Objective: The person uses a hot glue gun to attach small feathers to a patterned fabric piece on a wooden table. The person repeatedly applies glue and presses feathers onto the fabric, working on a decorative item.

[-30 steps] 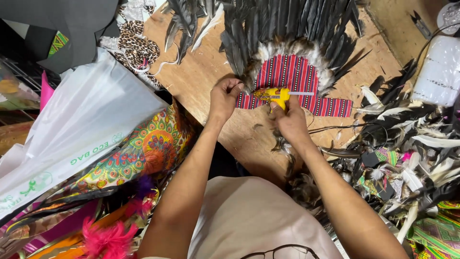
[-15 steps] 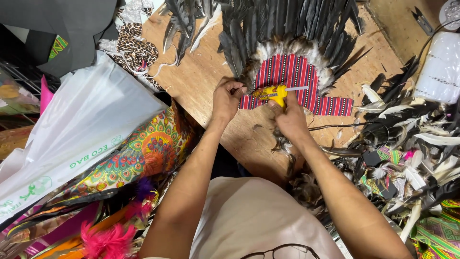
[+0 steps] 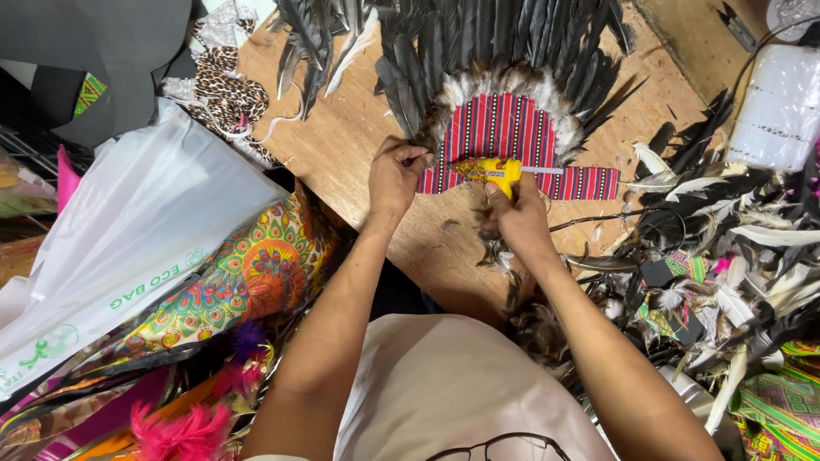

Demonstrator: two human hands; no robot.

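Wooden worktable [image 3: 359, 154]: striped headdress band [image 3: 512, 128] pinned by left hand [image 3: 397, 175] at nine o'clock.
Yellow glue gun [image 3: 500, 171] is gripped by right hand [image 3: 517, 213] (nozzle best kept along the edge).

Bare wooden counter [image 3: 342, 162] left of the left hand [image 3: 395, 175] is passable; loose dark and white feathers [image 3: 726, 222] crowd the right, white plastic bag [image 3: 145, 230] blocks far left.

So I've got the dark-feathered headdress with the red striped woven band [image 3: 512, 128] lying on the bare wooden tabletop [image 3: 342, 145]. Left of it is the leopard-print fabric scrap [image 3: 226, 85], and nearer me the white plastic bag [image 3: 145, 230]. Loose black and white feathers [image 3: 726, 222] are piled to the right.
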